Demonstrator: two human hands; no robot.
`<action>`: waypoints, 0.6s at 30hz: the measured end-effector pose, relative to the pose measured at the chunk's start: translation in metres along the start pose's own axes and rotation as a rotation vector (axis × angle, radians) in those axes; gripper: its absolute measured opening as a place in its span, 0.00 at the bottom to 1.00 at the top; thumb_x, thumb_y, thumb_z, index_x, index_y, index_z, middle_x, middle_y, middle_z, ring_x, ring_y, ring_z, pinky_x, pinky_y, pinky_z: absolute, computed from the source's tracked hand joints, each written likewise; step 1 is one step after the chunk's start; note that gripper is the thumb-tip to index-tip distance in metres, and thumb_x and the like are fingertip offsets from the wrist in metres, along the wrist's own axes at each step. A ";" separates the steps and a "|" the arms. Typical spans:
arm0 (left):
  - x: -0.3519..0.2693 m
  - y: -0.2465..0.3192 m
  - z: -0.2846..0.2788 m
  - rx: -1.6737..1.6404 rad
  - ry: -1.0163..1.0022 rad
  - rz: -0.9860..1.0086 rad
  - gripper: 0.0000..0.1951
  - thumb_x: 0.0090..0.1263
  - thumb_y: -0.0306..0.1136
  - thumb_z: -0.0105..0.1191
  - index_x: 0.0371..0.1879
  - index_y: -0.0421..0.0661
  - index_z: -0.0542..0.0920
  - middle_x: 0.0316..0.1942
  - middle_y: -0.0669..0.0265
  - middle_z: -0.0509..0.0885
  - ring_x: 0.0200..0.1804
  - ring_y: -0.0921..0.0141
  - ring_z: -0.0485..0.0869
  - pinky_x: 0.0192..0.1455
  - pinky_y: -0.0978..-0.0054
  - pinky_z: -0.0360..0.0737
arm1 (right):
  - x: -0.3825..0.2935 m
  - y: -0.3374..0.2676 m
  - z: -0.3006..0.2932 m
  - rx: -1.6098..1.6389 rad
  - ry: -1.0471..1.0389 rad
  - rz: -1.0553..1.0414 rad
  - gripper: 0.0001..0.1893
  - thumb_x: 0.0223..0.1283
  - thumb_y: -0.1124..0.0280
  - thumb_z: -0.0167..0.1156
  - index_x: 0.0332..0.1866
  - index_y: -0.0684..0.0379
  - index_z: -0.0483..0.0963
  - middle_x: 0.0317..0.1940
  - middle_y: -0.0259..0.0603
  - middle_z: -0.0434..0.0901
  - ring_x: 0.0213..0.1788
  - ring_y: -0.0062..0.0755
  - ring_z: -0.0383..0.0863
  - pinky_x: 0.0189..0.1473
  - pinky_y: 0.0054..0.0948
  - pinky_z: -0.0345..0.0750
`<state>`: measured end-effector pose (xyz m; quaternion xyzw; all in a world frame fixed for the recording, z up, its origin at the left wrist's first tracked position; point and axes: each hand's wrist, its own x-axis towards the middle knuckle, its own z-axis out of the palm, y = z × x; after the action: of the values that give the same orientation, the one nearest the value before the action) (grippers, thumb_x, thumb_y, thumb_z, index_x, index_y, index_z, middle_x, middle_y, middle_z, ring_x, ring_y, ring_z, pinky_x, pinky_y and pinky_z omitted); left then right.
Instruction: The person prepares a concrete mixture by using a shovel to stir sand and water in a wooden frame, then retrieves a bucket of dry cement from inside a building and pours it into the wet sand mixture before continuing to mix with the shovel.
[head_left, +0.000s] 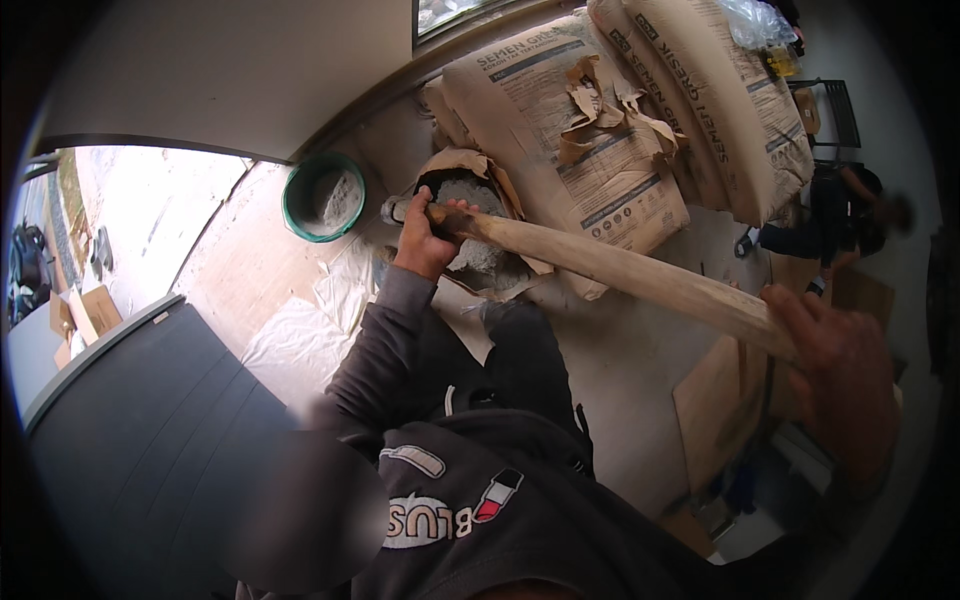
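A thick wooden tool handle slants across the view in both of my hands. My left hand is wrapped around its end near a grey metal fitting; any blade beyond that is hidden. Toward the right rim, my right hand grips the other end of the shaft. Under my left hand lies a torn-open paper cement bag, with grey cement powder showing inside. A green bucket stands left of the bag, holding more grey powder.
Full Semen Gresik cement bags are piled beyond the opened one, with torn paper on top. White sheeting covers floor at left, near a dark panel. Another person is at the right. Cardboard lies below the shaft.
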<state>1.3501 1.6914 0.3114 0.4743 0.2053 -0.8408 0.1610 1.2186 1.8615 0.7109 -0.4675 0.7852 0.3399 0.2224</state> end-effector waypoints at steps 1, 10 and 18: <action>-0.002 -0.001 0.000 0.007 0.007 0.007 0.14 0.63 0.38 0.50 0.36 0.41 0.65 0.25 0.61 0.71 0.31 0.61 0.74 0.49 0.54 0.72 | -0.001 0.000 0.000 -0.005 -0.007 -0.003 0.32 0.31 0.84 0.61 0.51 0.57 0.64 0.36 0.41 0.71 0.37 0.41 0.73 0.39 0.35 0.66; -0.028 0.009 -0.012 -0.035 -0.033 0.043 0.19 0.61 0.41 0.52 0.39 0.39 0.64 0.30 0.60 0.70 0.37 0.61 0.74 0.52 0.51 0.72 | -0.011 -0.018 -0.038 -0.052 0.017 -0.066 0.29 0.34 0.82 0.60 0.50 0.56 0.65 0.32 0.41 0.72 0.35 0.41 0.75 0.35 0.36 0.67; -0.057 0.028 -0.017 -0.113 -0.072 -0.037 0.17 0.62 0.42 0.51 0.34 0.39 0.66 0.30 0.59 0.73 0.36 0.60 0.75 0.53 0.56 0.72 | -0.020 -0.051 -0.083 -0.129 0.046 -0.048 0.30 0.30 0.85 0.57 0.49 0.60 0.67 0.30 0.44 0.72 0.31 0.45 0.74 0.33 0.36 0.69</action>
<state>1.4039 1.6805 0.3470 0.4302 0.2550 -0.8472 0.1792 1.2702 1.7952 0.7634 -0.5071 0.7553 0.3734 0.1817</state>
